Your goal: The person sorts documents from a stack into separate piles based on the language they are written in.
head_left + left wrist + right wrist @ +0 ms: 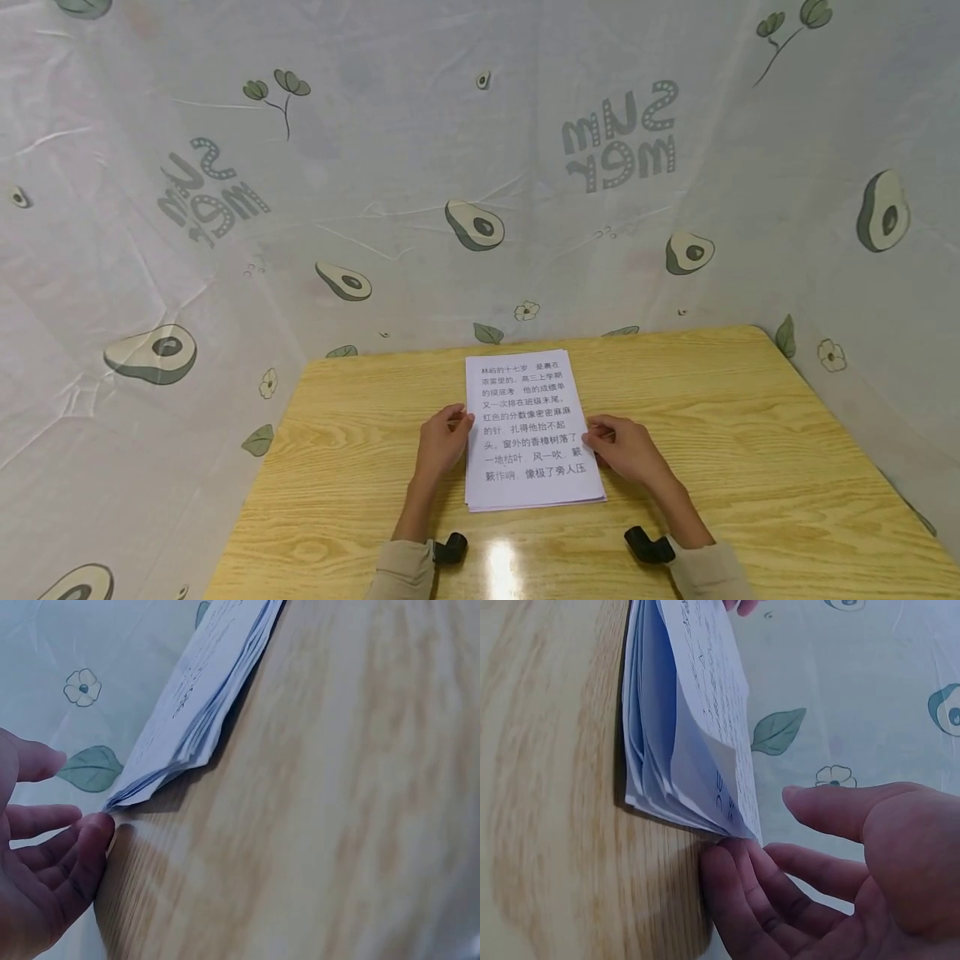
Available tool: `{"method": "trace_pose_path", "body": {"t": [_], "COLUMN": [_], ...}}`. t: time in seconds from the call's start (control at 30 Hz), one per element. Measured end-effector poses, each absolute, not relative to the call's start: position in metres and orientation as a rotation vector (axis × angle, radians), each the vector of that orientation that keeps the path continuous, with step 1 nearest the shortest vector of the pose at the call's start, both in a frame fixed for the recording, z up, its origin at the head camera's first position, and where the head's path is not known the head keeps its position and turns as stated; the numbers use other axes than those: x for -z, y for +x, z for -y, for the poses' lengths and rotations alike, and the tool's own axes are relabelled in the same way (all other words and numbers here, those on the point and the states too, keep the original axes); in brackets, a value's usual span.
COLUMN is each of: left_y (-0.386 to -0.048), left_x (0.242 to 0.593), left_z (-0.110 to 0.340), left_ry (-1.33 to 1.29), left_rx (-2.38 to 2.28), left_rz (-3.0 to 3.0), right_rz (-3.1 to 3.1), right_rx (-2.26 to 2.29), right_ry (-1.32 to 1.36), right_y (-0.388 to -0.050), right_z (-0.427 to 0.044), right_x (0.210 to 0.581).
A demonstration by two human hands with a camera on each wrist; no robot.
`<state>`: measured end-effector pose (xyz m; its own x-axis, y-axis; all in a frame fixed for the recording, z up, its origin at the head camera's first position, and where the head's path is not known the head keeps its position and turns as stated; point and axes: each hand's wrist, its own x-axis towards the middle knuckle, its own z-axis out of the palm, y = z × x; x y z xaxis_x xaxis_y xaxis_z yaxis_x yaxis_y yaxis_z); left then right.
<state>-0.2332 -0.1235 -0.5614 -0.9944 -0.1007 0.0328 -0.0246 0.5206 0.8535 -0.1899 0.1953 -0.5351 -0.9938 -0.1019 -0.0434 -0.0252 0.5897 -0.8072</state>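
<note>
Beige cloth: two long sleeves (405, 567) at my wrists, lightly wrinkled at the cuffs. Two black fittings (450, 548), rounded and matt, one at the inner side of each wrist; no label legible.

My left hand (442, 442): released, fingers loosely bent, fingertips touching the left edge of the stack, thumb raised clear of the paper.

My right hand (628, 448): likewise released, bent fingers against the right edge, thumb held apart.

White paper stack (527, 433): several rectangular sheets, lying between my two hands, its far end close to the back of the table. Edges uneven, leaves slightly fanned and bowed at the sides. Top sheet printed in black Chinese characters, nine lines, opening "林屿的十七岁 是裹在浓雾里的" and closing "像极了旁人压". Marks on a lower sheet, blurred in the right wrist view.

Table (360, 454): yellow-brown wood grain, glossy, with a bright reflection before the stack; far right corner rounded.

Hanging cloth (412, 125): pale grey-white, creased, behind and at both sides. Printed with the word "summer" (656, 158), twice, mirror-reversed, broken into "sum" and "mer", dotted in places; also halved avocados (474, 225), green leaves (487, 333), white five-petalled flowers (527, 311) and thin-stemmed sprigs (291, 82).
</note>
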Motion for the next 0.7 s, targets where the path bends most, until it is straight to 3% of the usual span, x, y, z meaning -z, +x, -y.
{"method": "trace_pose_path", "body": {"t": [0.7], "left_y": [-0.221], "left_x": [0.563], "left_z": [0.129], "left_ry": [-0.045], "left_rx": [1.378], "left_rz": [2.752], "right_rz": [-2.853], "right_rx": [1.249], "right_ry": [-0.115], "right_y": [-0.2], "right_z": [-0.186], "right_x": [0.536]}}
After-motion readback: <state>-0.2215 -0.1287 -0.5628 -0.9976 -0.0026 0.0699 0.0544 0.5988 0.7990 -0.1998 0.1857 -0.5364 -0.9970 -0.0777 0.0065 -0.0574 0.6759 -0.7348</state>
